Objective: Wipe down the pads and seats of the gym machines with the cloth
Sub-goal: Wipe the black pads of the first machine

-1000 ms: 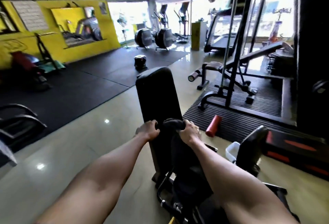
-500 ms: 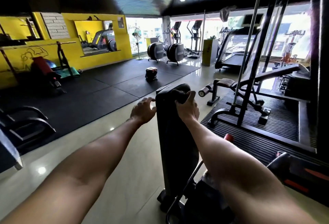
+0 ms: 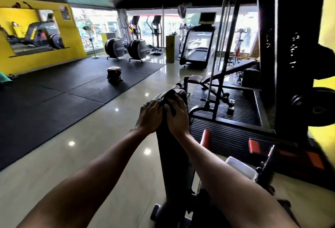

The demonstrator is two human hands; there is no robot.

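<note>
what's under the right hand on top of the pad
A dark cloth, held by the right hand against the top of the pad. The pad surface beneath is hidden.

Gym hall, daylit.
Yellow wall (image 3: 74, 42) at ten o'clock, black floor mats (image 3: 54, 101) below; treadmill (image 3: 197, 55) at one o'clock by windows (image 3: 94, 24).

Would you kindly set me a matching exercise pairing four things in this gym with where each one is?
Things: 1 dark crumpled cloth; 2 red cylindrical foam roller; 3 black treadmill; 4 small black box.
Places: A on the smooth black floor mat; B by the far windows; C atop the black upright pad, held by the right hand; D on the ribbed mat.
Pairs: 1-C, 2-D, 3-B, 4-A.
</note>
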